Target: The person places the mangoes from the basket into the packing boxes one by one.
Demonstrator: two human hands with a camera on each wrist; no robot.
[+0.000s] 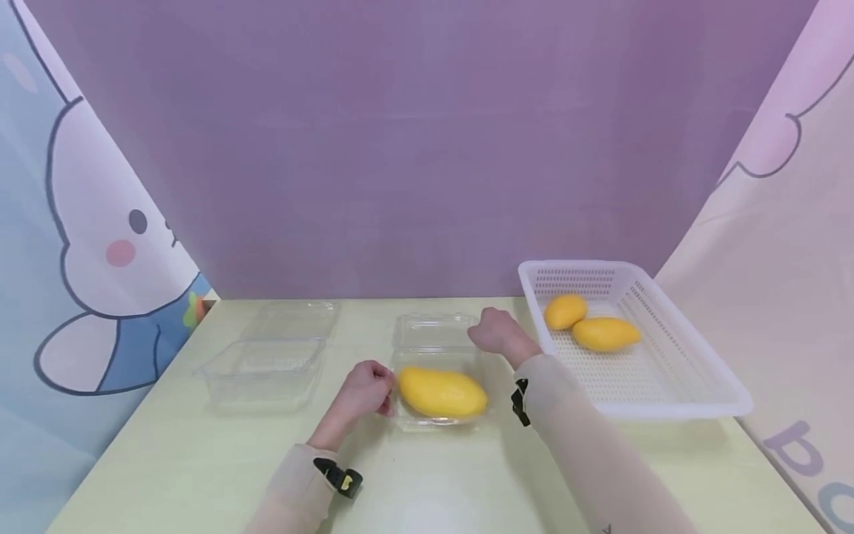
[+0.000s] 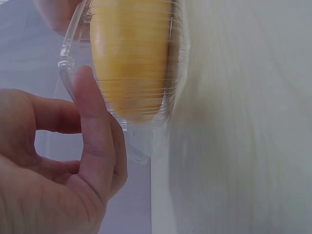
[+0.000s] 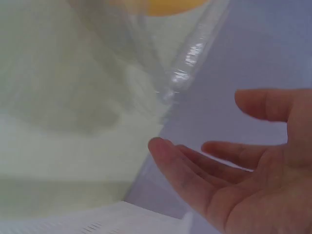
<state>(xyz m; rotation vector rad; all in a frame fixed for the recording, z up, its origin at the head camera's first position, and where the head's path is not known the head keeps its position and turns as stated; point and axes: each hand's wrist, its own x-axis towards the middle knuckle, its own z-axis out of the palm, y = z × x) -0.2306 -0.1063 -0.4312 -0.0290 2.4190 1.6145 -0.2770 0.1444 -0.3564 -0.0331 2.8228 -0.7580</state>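
Note:
A yellow mango [image 1: 442, 393] lies in a clear plastic clamshell box [image 1: 427, 423], whose lid [image 1: 430, 331] is tipped back behind it. My left hand [image 1: 367, 389] is at the box's left side; in the left wrist view its thumb and fingers [image 2: 92, 117] pinch the rim, with the mango [image 2: 129, 53] showing through the ribbed wall. Beside the lid's right edge is my right hand [image 1: 497, 331]. The right wrist view shows that hand [image 3: 234, 170] with fingers and thumb spread apart, nothing between them, near the clear plastic corner [image 3: 170, 90].
On the right stands a white perforated basket [image 1: 674, 409] holding two more mangoes, one small [image 1: 565, 311] and one larger [image 1: 606, 334]. A second clear box [image 1: 260, 382] with its lid raised stands on the left of the pale table [image 1: 427, 489]. A purple panel [image 1: 427, 148] rises behind.

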